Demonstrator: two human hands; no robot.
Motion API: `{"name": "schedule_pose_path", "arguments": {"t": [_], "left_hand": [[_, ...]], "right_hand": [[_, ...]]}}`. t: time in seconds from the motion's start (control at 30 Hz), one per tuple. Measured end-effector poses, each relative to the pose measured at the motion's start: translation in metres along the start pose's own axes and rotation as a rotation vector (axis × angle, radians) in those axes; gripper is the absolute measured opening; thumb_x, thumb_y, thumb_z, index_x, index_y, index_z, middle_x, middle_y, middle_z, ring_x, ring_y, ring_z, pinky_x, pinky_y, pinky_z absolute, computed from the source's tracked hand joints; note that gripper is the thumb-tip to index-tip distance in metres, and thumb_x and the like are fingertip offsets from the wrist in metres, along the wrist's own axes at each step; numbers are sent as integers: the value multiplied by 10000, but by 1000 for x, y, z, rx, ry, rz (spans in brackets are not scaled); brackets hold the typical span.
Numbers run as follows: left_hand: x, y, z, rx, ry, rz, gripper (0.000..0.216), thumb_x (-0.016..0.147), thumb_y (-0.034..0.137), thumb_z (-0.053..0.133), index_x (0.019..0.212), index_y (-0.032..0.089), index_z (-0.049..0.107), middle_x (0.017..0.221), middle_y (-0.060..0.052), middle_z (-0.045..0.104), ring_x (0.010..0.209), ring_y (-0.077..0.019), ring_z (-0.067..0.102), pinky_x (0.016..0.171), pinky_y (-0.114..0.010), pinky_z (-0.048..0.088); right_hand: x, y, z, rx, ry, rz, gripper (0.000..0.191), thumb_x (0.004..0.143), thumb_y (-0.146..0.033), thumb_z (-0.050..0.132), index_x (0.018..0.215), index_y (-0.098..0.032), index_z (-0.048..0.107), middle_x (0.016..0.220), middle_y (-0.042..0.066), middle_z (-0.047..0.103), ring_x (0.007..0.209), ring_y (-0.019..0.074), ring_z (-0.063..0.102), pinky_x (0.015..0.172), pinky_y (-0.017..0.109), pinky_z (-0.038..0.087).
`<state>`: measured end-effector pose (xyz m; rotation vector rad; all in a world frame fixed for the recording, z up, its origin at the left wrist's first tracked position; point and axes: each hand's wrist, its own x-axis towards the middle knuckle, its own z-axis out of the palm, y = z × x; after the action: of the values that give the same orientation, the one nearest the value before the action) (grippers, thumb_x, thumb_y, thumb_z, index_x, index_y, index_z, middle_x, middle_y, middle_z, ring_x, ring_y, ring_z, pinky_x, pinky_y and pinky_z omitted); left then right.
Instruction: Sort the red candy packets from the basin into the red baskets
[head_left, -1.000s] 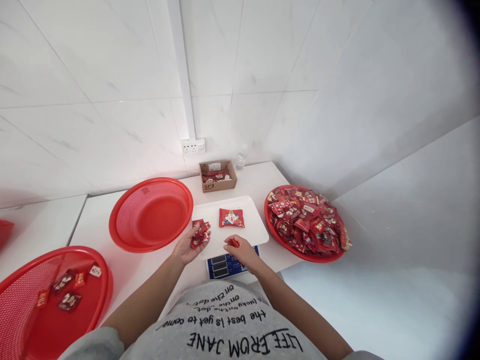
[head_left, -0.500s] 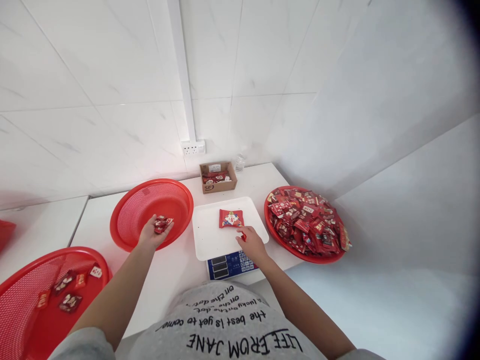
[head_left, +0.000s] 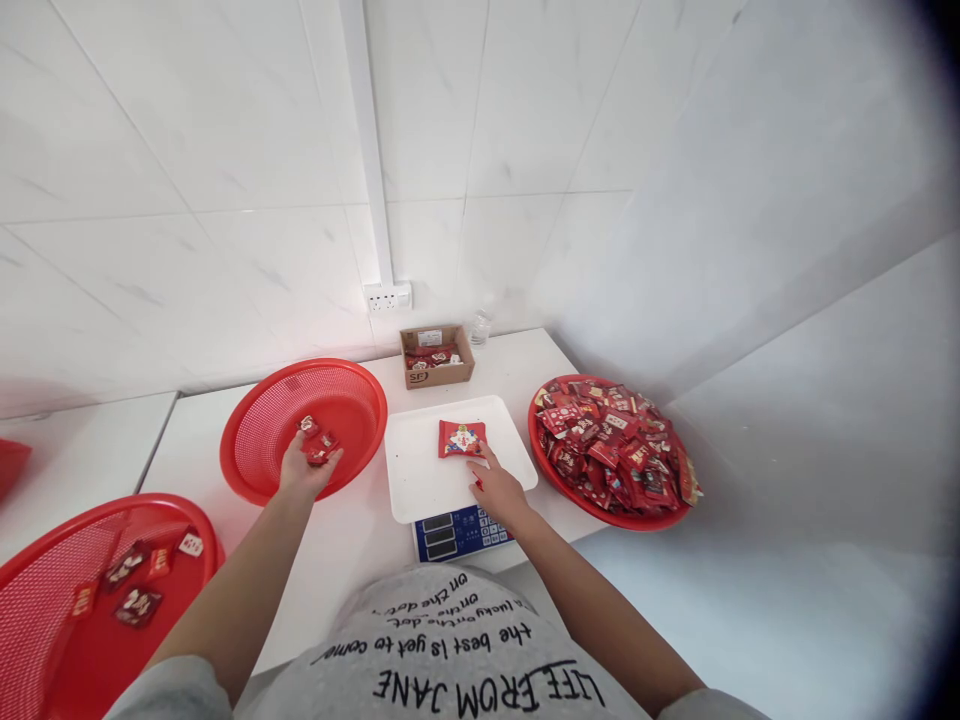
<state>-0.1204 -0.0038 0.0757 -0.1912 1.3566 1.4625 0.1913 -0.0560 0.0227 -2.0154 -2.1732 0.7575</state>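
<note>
My left hand point(head_left: 304, 470) is inside the rim of the middle red plastic basket point(head_left: 259, 400), palm up with fingers apart. Small red snack packets point(head_left: 320, 448) lie at and just past its fingers; whether they still touch the hand is unclear. Over the white scale tray point(head_left: 420, 490), my right hand point(head_left: 499, 490) stretches its index finger to the lower right edge of a larger red packet point(head_left: 461, 438) lying flat. Its other fingers are curled around a small red packet point(head_left: 477, 483), mostly hidden by them.
A round red basket heaped with red packets point(head_left: 615, 450) stands at the right. Behind the tray are a cardboard box point(head_left: 439, 373) of packets and a clear jar point(head_left: 481, 327). Another red basket point(head_left: 45, 590) at lower left holds several packets. The scale's blue keypad point(head_left: 465, 530) faces me.
My left hand has opened and shifted slightly left, and the packets it held have spread out beyond its fingers. My right index finger has reached forward onto the larger packet.
</note>
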Motion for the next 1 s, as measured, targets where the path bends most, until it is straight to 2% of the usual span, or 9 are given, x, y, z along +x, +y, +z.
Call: {"name": "schedule_pose_path", "arguments": {"t": [0.2, 0.33, 0.53, 0.6, 0.73, 0.8, 0.9, 1.0], "left_hand": [[5, 0, -2, 28, 43, 16, 185, 871, 344, 461, 915, 211, 582, 934, -48, 591, 923, -174, 592, 850, -342, 507], [6, 0, -3, 24, 28, 23, 167, 866, 323, 470, 952, 231, 579, 973, -52, 597, 973, -192, 592, 809, -325, 526], [-1, -6, 1, 79, 60, -10, 255, 822, 322, 551, 1055, 220, 539, 1103, -86, 538, 1035, -205, 562, 820, -298, 521], [-6, -14, 4, 129, -3, -35, 239, 823, 278, 552, 1050, 202, 539, 1089, -96, 541, 1004, -187, 573, 817, -280, 517], [-19, -45, 8, 309, -251, -164, 106, 843, 195, 512, 921, 153, 569, 951, -104, 602, 874, -165, 613, 787, -282, 519], [-27, -65, 9, 417, -339, -256, 103, 842, 225, 535, 888, 141, 573, 910, -108, 619, 838, -165, 620, 784, -290, 517], [-40, -96, 9, 552, -418, -391, 213, 821, 329, 584, 896, 130, 593, 890, -112, 637, 814, -168, 626, 766, -281, 514], [-50, -115, 9, 560, -494, -498, 257, 827, 357, 578, 915, 118, 608, 857, -105, 658, 776, -167, 639, 731, -270, 519]], "right_hand": [[2, -3, -4, -56, -53, 26, 449, 811, -258, 473, 1258, -266, 504, 1527, 34, 136, 980, 225, 598, 749, 333, 464], [2, -6, -7, -77, -76, 40, 443, 815, -259, 460, 1256, -254, 498, 1530, 32, 125, 969, 223, 603, 731, 330, 466], [3, -8, -7, -27, -75, 67, 461, 813, -249, 462, 1274, -216, 464, 1518, 41, 180, 985, 220, 599, 727, 332, 473], [3, -7, -6, 12, -57, 61, 491, 814, -243, 459, 1303, -209, 432, 1511, 38, 208, 1022, 222, 585, 752, 333, 475], [-3, -5, -4, 126, -6, -21, 509, 813, -251, 465, 1319, -208, 421, 1482, 37, 284, 1119, 222, 534, 853, 339, 460], [-8, -5, -4, 188, 12, -79, 528, 805, -250, 480, 1328, -212, 415, 1463, 41, 323, 1179, 219, 491, 917, 346, 436], [-17, -6, -3, 263, 39, -189, 561, 797, -234, 485, 1350, -214, 394, 1438, 53, 363, 1257, 204, 416, 991, 351, 394], [-26, -9, -3, 316, 46, -314, 569, 801, -231, 478, 1362, -221, 381, 1428, 58, 377, 1284, 191, 384, 1026, 359, 369]]}}
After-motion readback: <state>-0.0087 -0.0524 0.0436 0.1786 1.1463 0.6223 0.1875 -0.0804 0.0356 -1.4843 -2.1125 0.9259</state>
